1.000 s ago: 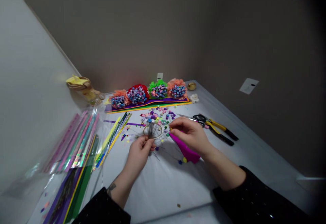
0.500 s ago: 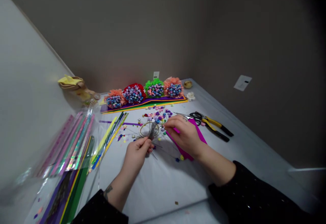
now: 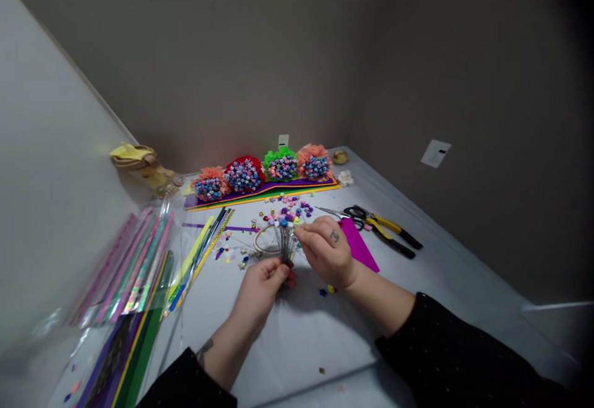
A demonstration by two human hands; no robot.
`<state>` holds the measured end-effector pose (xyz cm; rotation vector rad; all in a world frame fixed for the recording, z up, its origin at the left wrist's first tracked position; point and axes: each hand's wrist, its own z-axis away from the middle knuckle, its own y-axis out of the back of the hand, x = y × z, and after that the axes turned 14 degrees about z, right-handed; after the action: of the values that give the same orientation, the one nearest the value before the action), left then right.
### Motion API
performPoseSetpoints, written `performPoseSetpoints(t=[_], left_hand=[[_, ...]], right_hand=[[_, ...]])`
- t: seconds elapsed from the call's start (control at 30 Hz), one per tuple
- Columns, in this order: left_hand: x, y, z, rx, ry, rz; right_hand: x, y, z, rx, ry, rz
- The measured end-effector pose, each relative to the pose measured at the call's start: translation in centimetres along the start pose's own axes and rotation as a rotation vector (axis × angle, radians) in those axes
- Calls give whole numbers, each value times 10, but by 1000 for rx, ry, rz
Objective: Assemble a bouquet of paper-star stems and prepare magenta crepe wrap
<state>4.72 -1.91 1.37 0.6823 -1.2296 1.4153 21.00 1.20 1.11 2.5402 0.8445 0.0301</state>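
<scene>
My left hand is closed around a bundle of thin grey wires and holds it nearly upright above the table. Small coloured paper stars show at the top of the bundle. My right hand is closed in a pinch just right of those stars, its fingertips at the bundle's upper edge. Whatever lies between these fingertips is too small to make out. Behind the bundle is a wire coil, partly covered. Loose paper stars are scattered beyond it.
Scissors and yellow-black pliers lie right, beside a magenta sheet. Several star bouquets stand at the back on coloured sheets. Paper strips and clear-bagged strips lie left, below a tan shoe.
The wire bundle has shifted slightly right and turned more upright, so its star tops now show. My right hand has curled more and stays close to the bundle's top.
</scene>
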Motion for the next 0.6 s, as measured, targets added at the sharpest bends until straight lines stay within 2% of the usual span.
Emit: performPoseSetpoints(t=[0.27,0.47,0.53,0.6], left_hand=[[0,1,0,-13,79,105],[2,0,2,-36,161,192],[3,4,-1,13,164,221],[7,10,-6,98,125,284]], right_hand=[[3,-6,6,-10,34,25],[-4,0,-4,31,31,38],[-6,4,-9,52,-27,7],[-2,6,-11,40,-164,-19]])
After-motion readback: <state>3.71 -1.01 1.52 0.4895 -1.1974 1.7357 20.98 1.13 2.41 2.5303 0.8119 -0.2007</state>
